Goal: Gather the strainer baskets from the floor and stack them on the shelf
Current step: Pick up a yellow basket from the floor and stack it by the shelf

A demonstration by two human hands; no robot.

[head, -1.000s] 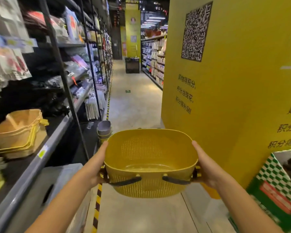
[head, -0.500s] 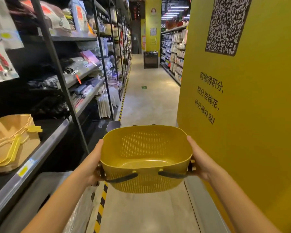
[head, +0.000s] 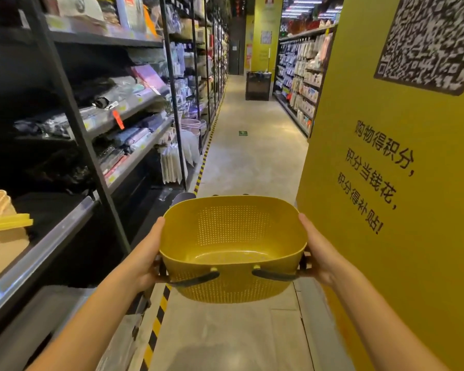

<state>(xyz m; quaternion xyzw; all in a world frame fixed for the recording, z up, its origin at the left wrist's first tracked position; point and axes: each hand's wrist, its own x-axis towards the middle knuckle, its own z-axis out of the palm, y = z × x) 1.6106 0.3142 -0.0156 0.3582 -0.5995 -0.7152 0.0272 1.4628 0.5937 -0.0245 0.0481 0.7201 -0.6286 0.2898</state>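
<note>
step: carrying to shelf | yellow strainer basket point(head: 232, 247) held mid-air over aisle floor | left hand point(head: 145, 259) and right hand point(head: 320, 257) clasp its ends | next: swing left to shelf point(head: 42, 254), nest onto beige baskets point(head: 0, 231)

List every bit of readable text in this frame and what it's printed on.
"购物得积分," on the yellow wall
"积分当钱花," same wall, next line
"积分得补贴!" same wall, last line
QR code above them: a pattern only, no words
Shelf price tags, far pillar poster, green floor sticker: too small or blurred to read
Strainer basket: no text visible
</note>
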